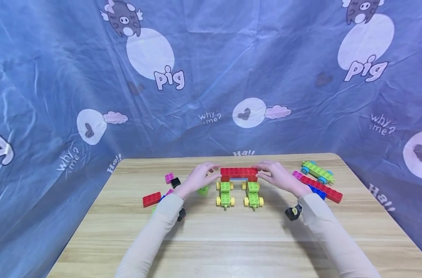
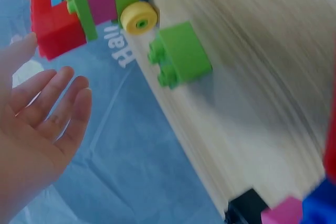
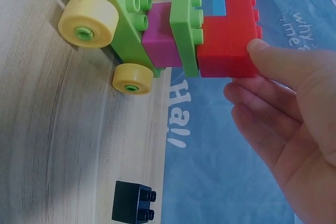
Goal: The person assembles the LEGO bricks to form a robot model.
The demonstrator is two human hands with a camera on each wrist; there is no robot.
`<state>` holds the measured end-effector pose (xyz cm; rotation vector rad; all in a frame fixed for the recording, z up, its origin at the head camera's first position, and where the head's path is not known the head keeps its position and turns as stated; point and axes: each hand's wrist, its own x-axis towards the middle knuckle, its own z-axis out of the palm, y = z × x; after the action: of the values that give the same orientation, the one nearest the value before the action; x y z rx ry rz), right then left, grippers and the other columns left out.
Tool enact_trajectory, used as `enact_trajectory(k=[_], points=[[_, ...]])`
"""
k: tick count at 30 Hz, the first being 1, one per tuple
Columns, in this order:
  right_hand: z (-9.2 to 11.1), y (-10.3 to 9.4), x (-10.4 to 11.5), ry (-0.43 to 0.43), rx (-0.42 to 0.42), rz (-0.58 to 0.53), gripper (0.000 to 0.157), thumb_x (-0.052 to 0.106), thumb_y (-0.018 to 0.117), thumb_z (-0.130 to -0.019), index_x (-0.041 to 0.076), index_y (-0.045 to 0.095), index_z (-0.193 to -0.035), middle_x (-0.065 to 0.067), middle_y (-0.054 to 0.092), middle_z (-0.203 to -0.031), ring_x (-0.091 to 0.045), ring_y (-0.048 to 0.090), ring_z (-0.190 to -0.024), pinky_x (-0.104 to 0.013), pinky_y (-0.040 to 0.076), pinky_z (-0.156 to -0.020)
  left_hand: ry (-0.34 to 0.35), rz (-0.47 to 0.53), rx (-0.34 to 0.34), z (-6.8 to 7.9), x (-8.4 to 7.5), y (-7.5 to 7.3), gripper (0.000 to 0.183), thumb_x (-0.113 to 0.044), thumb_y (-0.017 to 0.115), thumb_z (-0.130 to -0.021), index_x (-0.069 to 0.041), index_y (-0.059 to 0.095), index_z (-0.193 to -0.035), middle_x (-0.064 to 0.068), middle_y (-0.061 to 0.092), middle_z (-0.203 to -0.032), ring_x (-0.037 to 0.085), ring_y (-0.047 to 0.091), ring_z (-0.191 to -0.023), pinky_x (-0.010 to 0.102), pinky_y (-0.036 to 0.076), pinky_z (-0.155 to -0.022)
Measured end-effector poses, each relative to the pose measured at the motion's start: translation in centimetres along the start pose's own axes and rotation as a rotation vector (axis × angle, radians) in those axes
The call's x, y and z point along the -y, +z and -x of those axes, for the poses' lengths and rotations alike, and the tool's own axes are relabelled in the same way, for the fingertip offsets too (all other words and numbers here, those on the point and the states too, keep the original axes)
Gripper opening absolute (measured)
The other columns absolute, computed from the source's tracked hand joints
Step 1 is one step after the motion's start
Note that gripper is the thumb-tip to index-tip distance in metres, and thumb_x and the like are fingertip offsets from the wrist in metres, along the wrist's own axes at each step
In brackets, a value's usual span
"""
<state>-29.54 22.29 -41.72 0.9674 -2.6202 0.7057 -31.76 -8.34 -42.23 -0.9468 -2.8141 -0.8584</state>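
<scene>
The assembly stands near the far edge of the table (image 1: 231, 239), between the two hands. Its red top row (image 1: 239, 172) has its long axis running left to right, studs upward. Beneath and on the near side, the left green base (image 1: 226, 195) and right green base (image 1: 253, 196) lie side by side, apart, long axes pointing toward the person; each ends in a small tab at the near end.

The left hand (image 1: 198, 177) is at the row's left end, fingers loosely extended, grasping nothing; thumb contact cannot be determined. The right hand (image 3: 294, 103) pinches the row's right end, thumb against the red.

The right wrist view shows a magenta brick (image 3: 161, 36) between base and green plate (image 3: 181, 30), hidden in the head view, and a black brick (image 3: 126, 202) on the table. The left wrist view shows a loose green brick (image 2: 184, 53) in full, studs sideways; the head view shows it partly covered. Only the head view records the blue-wheeled green car (image 1: 316, 172), far right.
</scene>
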Motion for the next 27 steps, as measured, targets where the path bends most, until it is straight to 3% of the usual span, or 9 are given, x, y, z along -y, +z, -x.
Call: enact_trajectory(k=[8, 16, 23, 27], points=[[0.1, 0.0, -0.4, 0.011, 0.006, -0.006, 0.033, 0.014, 0.065, -0.087, 0.001, 0.062, -0.118, -0.017, 0.068, -0.112, -0.031, 0.066, -0.100, -0.044, 0.055, -0.085, -0.002, -0.057, -0.063, 2.0, 2.2, -2.7, 0.040, -0.027, 0.067, -0.086, -0.005, 0.062, -0.119, 0.012, 0.065, -0.119, 0.027, 0.063, -0.102, 0.039, 0.052, -0.089], [-0.1, 0.0, -0.4, 0.021, 0.022, -0.021, 0.034, 0.015, 0.064, -0.088, 0.001, 0.062, -0.119, -0.017, 0.067, -0.113, -0.030, 0.066, -0.101, -0.044, 0.054, -0.086, -0.084, -0.172, -0.112, 5.2, 6.0, -4.7, 0.036, -0.023, 0.071, -0.082, -0.003, 0.066, -0.112, 0.014, 0.067, -0.112, 0.029, 0.065, -0.094, 0.041, 0.054, -0.081], [-0.1, -0.1, -0.5, 0.001, 0.011, -0.027, 0.034, 0.014, 0.066, -0.087, 0.001, 0.063, -0.118, -0.017, 0.068, -0.111, -0.029, 0.067, -0.098, -0.043, 0.056, -0.084, -0.165, -0.240, -0.065, 7.1, 7.7, -5.4, 0.030, -0.019, 0.073, -0.079, -0.004, 0.069, -0.105, 0.012, 0.070, -0.101, 0.026, 0.065, -0.090, 0.041, 0.054, -0.080], [-0.1, -0.1, -0.5, 0.005, 0.010, -0.028, 0.034, 0.014, 0.066, -0.086, 0.000, 0.062, -0.118, -0.018, 0.068, -0.111, -0.030, 0.067, -0.098, -0.043, 0.055, -0.084, -0.162, -0.258, -0.034, 7.6, 8.1, -5.3, 0.023, -0.018, 0.073, -0.078, -0.006, 0.070, -0.098, 0.006, 0.069, -0.081, 0.018, 0.059, -0.071, 0.032, 0.049, -0.064]])
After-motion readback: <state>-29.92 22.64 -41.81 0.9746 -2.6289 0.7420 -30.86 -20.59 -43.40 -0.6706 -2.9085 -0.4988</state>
